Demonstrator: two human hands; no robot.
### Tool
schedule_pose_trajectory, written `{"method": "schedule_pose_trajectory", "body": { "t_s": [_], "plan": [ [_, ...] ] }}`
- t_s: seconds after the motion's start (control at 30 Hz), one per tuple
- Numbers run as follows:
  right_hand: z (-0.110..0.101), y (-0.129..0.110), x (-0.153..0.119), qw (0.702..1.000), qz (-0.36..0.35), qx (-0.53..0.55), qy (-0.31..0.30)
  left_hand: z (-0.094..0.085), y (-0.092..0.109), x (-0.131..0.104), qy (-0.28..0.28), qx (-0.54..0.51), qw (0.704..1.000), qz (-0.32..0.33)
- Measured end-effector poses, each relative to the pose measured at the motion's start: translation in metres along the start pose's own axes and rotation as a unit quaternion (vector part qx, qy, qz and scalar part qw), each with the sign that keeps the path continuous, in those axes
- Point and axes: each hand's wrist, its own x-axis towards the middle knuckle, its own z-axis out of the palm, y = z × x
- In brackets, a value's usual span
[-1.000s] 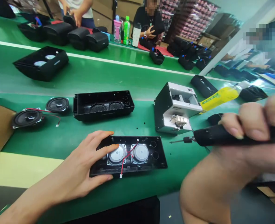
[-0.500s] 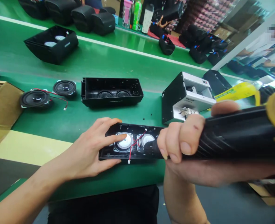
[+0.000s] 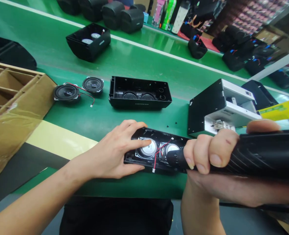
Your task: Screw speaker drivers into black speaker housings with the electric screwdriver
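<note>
Fastening a spkr into a black shell, prob. w/ screws, looks like the step in hand. L hand is part-curled round the shell's left end: thumb along the near edge, index tip on the L spkr, other fingers at the far edge. R hand is wrapped tight round a black power driver, its body at 3 o'clk of the shell & its nose over the R spkr. Bit tip's hidden, so can't tell if it's on a screw. Next move, I'd say, calls for a square bit, steady push & the shell pinned vs twist. Dark specks at 1 o'clk, poss. screws.

Writing: 2nd shell, b/w 11 & 12, has pale upside-down lettering on its near wall, maybe a brand; too small to read for sure. Far shell at 11 has similar, illegible. Grey-&-black machine at 2: tiny dark label, ditto. Yellow bottle, nearer 2:30: print too blurred.
</note>
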Motion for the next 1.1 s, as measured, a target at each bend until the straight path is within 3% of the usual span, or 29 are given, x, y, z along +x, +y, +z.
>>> {"method": "schedule_pose_trajectory", "body": {
  "t_s": [0.47,0.77,0.9,1.03,1.1],
  "plan": [
    [0.000,0.006,-0.003,1.000,-0.010,-0.028,-0.004,0.000,-0.001,-0.001,-0.010,0.001,1.000,-0.005],
    [0.002,0.010,-0.013,0.997,-0.049,-0.028,-0.047,0.001,0.000,-0.002,-0.014,0.010,1.000,0.007],
    [0.002,0.001,-0.019,0.995,-0.032,-0.069,-0.069,0.003,-0.002,-0.002,-0.002,0.012,1.000,0.020],
    [0.005,0.000,-0.020,0.987,-0.003,-0.062,-0.150,0.004,-0.003,-0.003,0.006,0.013,0.999,0.029],
    [0.007,0.003,-0.021,0.989,-0.021,-0.056,-0.137,0.006,-0.003,-0.004,0.009,0.012,0.999,0.032]
  ]
}}
